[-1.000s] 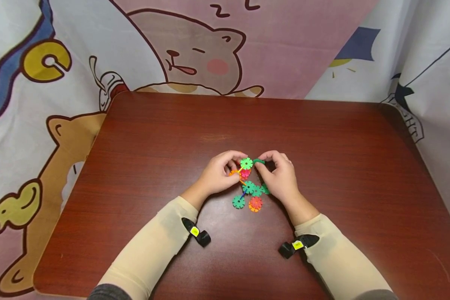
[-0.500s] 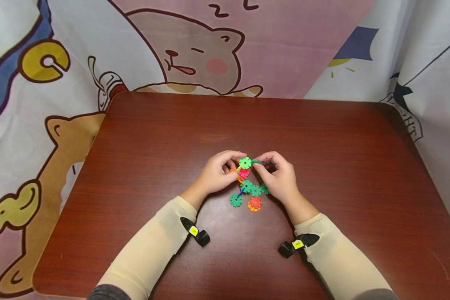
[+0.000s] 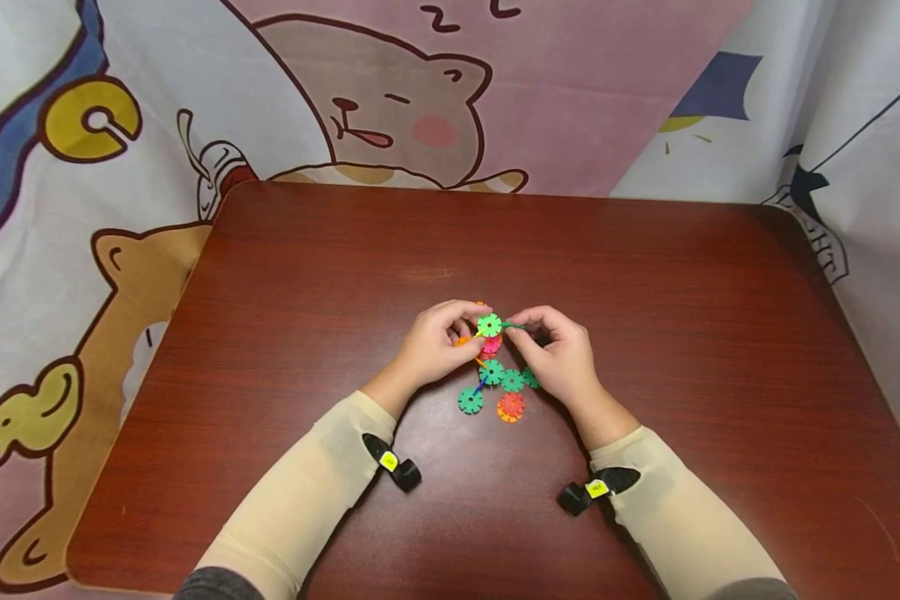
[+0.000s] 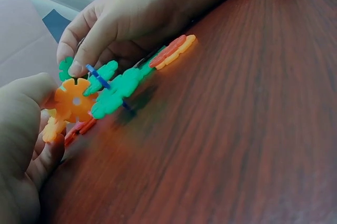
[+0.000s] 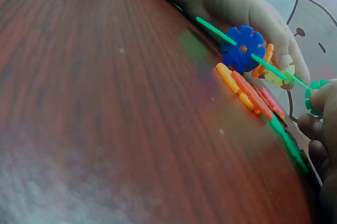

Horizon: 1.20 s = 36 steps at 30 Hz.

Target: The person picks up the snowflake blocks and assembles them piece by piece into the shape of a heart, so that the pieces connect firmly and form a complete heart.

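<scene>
Near the table's middle, my left hand (image 3: 438, 343) holds a chain of notched plastic snowflake discs. An orange disc (image 4: 75, 100) sits at its fingers; a light green disc (image 3: 489, 325) tops the chain. Lower down are a green disc (image 3: 491, 372), a blue disc (image 5: 243, 49) set crosswise, and another green disc (image 3: 471, 400) at the near end. My right hand (image 3: 558, 348) pinches a single green disc (image 5: 316, 97) between thumb and index finger. Turned edge-on in the head view, that disc meets the light green one's right side.
Loose discs lie on the brown table (image 3: 307, 292) beneath the hands: a red disc over an orange one (image 3: 511, 406), a green disc (image 3: 512, 381), and a pink one (image 3: 491, 344). A cartoon-printed cloth (image 3: 555, 100) hangs behind the table.
The green disc in my right hand has turned more edge-on and come up against the light green one. The chain's lower end has swung slightly left.
</scene>
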Available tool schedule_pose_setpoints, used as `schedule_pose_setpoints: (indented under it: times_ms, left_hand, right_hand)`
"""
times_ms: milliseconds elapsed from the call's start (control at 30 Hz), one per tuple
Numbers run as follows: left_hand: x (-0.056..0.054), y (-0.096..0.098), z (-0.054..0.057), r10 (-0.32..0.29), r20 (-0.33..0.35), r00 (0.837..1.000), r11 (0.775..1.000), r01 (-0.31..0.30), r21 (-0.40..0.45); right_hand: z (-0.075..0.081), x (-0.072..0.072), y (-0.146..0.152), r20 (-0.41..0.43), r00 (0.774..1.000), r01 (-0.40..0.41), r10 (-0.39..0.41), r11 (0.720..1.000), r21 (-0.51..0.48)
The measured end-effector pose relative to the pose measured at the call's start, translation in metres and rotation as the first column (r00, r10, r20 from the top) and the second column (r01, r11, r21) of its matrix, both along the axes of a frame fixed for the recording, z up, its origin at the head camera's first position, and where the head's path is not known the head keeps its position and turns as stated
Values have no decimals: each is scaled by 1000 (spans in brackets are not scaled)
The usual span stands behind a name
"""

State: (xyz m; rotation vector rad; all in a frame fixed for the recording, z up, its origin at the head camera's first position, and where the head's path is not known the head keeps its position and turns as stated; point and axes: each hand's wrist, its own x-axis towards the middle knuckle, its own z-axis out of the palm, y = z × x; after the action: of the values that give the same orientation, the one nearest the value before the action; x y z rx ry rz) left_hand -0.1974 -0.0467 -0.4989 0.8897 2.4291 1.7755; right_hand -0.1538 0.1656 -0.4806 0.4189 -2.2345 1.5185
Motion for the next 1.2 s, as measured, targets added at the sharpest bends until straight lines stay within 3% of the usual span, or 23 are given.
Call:
schedule_pose_setpoints:
  times_ms: [233, 600, 967, 1200]
  left_hand:
    - [-1, -1, 1, 13, -26, 1000, 999, -13, -38]
    - [-1, -6, 2, 13, 54, 998, 1000, -12, -28]
    - [-1, -11, 4, -42, 70, 997, 999, 42, 6]
    - [-2, -10, 4, -69, 62, 996, 997, 71, -17]
  right_hand:
    - [-18, -7, 8, 18, 1000, -7, 6, 999, 50]
    - [-17, -7, 7, 15, 1000, -22, 21, 999, 49]
    - [-18, -6, 7, 22, 998, -56, 55, 996, 64]
    - [-18, -3, 11, 33, 997, -78, 76, 992, 98]
